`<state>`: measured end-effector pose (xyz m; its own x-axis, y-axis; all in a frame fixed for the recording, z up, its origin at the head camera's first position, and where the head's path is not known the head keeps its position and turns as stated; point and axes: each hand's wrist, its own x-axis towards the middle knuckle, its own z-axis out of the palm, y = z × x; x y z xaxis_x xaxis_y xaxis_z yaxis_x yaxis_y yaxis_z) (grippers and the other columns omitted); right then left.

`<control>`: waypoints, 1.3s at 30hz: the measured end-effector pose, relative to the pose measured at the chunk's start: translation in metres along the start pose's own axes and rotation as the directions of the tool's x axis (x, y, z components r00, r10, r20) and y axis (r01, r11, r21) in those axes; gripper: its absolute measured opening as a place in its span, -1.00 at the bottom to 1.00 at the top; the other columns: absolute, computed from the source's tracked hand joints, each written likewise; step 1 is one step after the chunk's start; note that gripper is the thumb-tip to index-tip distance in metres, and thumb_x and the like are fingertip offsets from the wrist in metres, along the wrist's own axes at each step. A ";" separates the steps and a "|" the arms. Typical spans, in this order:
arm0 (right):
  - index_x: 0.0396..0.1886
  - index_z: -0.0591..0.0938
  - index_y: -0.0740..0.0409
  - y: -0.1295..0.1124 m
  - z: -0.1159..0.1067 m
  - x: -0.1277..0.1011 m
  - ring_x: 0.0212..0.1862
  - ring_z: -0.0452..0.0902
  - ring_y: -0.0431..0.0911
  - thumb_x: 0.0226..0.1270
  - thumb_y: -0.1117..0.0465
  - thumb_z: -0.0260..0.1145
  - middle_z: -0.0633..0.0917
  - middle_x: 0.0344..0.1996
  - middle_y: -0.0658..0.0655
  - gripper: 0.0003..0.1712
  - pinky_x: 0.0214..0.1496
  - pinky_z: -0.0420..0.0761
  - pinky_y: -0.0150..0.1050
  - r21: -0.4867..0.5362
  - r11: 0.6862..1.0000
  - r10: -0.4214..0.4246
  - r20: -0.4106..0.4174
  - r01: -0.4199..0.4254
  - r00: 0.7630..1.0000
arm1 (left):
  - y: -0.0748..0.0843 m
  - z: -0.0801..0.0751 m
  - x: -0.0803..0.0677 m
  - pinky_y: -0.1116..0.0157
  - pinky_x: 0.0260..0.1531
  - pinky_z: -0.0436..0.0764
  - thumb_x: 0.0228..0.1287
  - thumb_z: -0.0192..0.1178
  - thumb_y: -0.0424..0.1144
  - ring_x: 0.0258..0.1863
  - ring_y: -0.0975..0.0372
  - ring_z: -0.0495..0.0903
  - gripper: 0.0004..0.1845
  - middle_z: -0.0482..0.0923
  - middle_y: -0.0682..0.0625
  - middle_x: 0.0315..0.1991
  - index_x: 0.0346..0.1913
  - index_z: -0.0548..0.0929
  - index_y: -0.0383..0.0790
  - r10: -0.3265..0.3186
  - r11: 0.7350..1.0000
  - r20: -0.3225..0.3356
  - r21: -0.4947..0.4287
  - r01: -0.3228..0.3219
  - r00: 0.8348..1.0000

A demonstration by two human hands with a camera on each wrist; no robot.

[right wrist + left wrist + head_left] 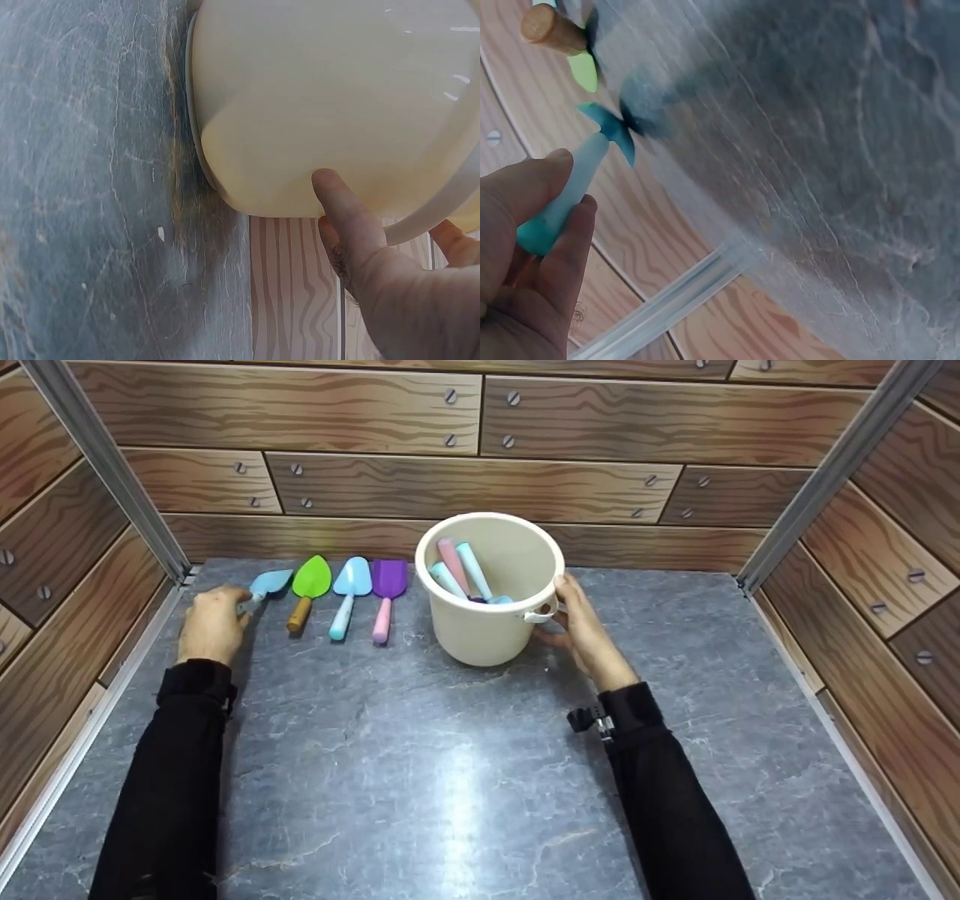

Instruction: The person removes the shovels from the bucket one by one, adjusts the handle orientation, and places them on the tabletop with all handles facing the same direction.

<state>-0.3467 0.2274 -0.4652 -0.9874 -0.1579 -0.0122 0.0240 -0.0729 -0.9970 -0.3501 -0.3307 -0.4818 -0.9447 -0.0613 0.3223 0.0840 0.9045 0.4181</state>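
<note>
Left hand (212, 624) sat mid-left of the head view, fingers curled round the handle of a light blue trowel (267, 584). The left wrist view showed thumb and forefinger pinching that pale handle near its end, blade resting on or just above the grey table (420, 780); couldn't tell which.

Right hand (583, 624) was at centre frame against the right side of the cream bucket (491, 585). Fingers were mostly straight, thumb pressed flat on the wall just under the side handle loop. It was bracing the bucket, not clamping it.

My read on doing it well: move the grip further up the handle for control, keep the blade square with its neighbours, and keep the bucket steady so the tools inside don't shift.

The trowel was leftmost in a row near the back wall, just beside a green trowel (308, 587) with a wooden handle, then a blue spade (349, 594) and a purple spade (388, 594). More tools stood handle-up in the bucket.
</note>
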 end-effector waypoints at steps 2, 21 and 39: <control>0.95 0.11 0.01 0.000 0.001 0.000 0.81 0.31 0.37 0.90 -0.19 -0.12 0.17 0.81 0.43 -0.17 0.82 0.43 0.53 -0.007 1.000 -0.002 -0.003 0.002 1.000 | 0.000 0.001 0.002 -0.52 0.26 0.74 0.56 0.41 -0.53 0.27 -0.56 0.74 -0.62 0.74 -0.58 0.33 0.35 0.77 -0.53 0.007 1.000 0.027 0.020 -0.008 1.000; 0.96 0.09 0.03 -0.001 0.001 -0.001 0.82 0.30 0.39 0.91 -0.17 -0.13 0.18 0.81 0.42 -0.17 0.81 0.43 0.55 0.014 1.000 0.004 -0.012 -0.004 1.000 | -0.007 0.004 0.027 -0.53 0.31 0.71 0.50 0.10 -0.68 0.29 -0.62 0.68 -0.65 0.69 -0.68 0.22 0.24 0.68 -0.58 0.085 0.982 0.349 0.132 -0.139 0.933; 0.98 0.03 0.04 0.000 0.001 -0.001 0.84 0.24 0.45 0.90 -0.18 -0.14 0.14 0.85 0.47 -0.13 0.82 0.34 0.62 -0.001 1.000 -0.004 -0.006 0.004 1.000 | -0.005 0.009 0.032 -0.47 0.53 0.62 0.73 -0.03 -0.54 0.48 -0.53 0.60 -0.49 0.59 -0.68 0.40 0.61 0.48 -0.60 -0.019 0.980 0.497 0.179 -0.082 0.867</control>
<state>-0.3454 0.2266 -0.4647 -0.9884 -0.1517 -0.0090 0.0202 -0.0725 -0.9972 -0.3836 -0.3329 -0.4812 -0.9786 0.1400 -0.1507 0.1028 0.9674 0.2313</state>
